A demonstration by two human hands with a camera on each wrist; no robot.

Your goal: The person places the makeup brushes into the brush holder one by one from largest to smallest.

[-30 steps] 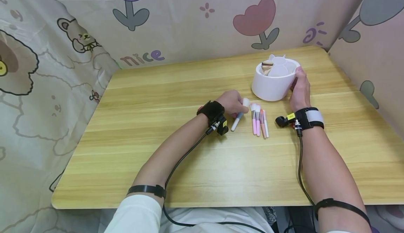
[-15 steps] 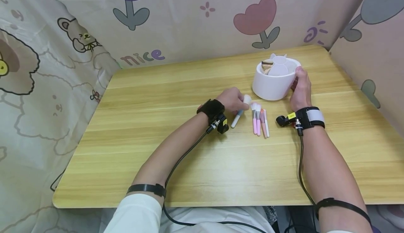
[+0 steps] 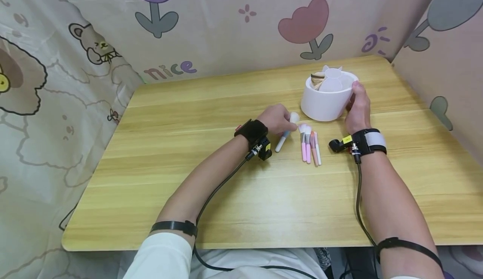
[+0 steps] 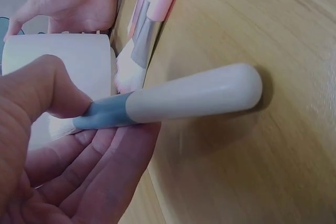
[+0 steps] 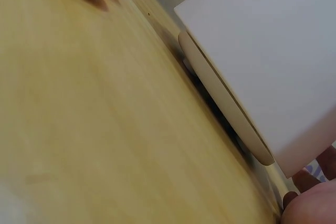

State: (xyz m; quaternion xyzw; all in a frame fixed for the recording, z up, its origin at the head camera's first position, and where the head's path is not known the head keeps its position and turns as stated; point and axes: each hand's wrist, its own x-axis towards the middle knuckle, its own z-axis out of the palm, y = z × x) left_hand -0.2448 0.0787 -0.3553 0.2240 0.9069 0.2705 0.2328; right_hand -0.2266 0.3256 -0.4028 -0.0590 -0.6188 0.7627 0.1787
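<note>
My left hand (image 3: 277, 119) pinches a makeup brush (image 4: 194, 94) between thumb and fingers. The brush has a white handle, a blue-grey ferrule and pale bristles; in the left wrist view its rounded handle end points away from the palm, close over the tabletop. My right hand (image 3: 359, 108) holds a white round makeup organizer (image 3: 325, 105) at its right side, thumb at the rim. In the right wrist view the organizer's wall (image 5: 262, 51) rises above a thin base, with some fingertips around its lower edge. A gold-brown item (image 3: 318, 80) sits in one of its compartments.
Several makeup brushes (image 3: 308, 144) with pink and white handles lie side by side between my hands, in front of the organizer. The wooden table (image 3: 170, 144) meets printed cloth (image 3: 226, 27) at the back. Cables run along both forearms.
My left hand has shifted slightly away from me with the brush. My right hand and the organizer stay in place, as do the brushes on the table.
</note>
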